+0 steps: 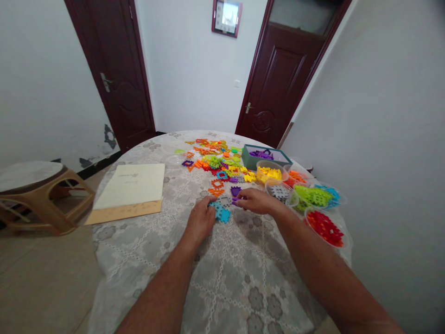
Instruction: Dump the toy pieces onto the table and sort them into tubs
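My left hand [200,219] rests on the round table [225,278], its fingers curled against a small flat cluster of joined blue and grey plastic pieces [222,209]. My right hand [253,200] lies just right of that cluster, fingertips pinched on a purple piece [236,201] at its edge. Another purple piece [235,189] lies just beyond. A wide scatter of colourful interlocking pieces [217,160] covers the table's far middle.
Clear tubs at right hold sorted pieces: yellow [269,173], grey [280,191], green [313,195], red [325,227], blue, orange. A green box [266,155] holds purple ones. A cream booklet [132,185] lies left. A stool [38,195] stands beside the table.
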Motion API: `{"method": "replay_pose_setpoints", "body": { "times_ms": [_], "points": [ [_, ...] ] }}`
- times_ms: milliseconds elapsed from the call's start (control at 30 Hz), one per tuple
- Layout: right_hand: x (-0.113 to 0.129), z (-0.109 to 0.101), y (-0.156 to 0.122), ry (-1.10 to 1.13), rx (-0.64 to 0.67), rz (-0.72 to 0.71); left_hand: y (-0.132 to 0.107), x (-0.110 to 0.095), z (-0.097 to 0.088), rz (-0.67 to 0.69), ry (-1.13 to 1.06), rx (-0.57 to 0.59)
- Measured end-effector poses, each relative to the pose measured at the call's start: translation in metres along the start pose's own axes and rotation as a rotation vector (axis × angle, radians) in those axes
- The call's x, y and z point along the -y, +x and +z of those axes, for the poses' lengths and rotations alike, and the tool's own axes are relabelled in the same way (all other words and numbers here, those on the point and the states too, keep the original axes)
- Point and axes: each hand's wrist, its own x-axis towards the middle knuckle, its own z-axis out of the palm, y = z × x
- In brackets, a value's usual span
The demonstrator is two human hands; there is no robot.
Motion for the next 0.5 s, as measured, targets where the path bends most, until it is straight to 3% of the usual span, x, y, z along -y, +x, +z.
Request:
{"method": "replay_pose_setpoints", "body": {
  "times_ms": [100,233,300,367,400,500],
  "points": [
    [-0.005,-0.044,0.026,-0.038,-0.096,0.176,0.000,0.003,0.000,0.017,0.026,0.011],
    [-0.024,-0.097,0.064,-0.123,-0.504,0.408,0.001,0.005,-0.001,0.017,0.064,-0.001],
    [-0.033,-0.108,0.074,-0.172,-0.663,0.431,0.001,0.005,-0.002,0.002,0.035,-0.011],
    [-0.038,-0.101,0.075,-0.206,-0.736,0.396,0.001,0.004,-0.003,-0.012,-0.001,-0.016],
    [-0.039,-0.091,0.073,-0.210,-0.708,0.352,0.001,0.002,-0.003,-0.015,-0.009,-0.018],
    [-0.040,-0.040,0.060,-0.211,-0.469,0.182,0.001,-0.003,-0.003,-0.022,-0.007,-0.036]
  ]
}}
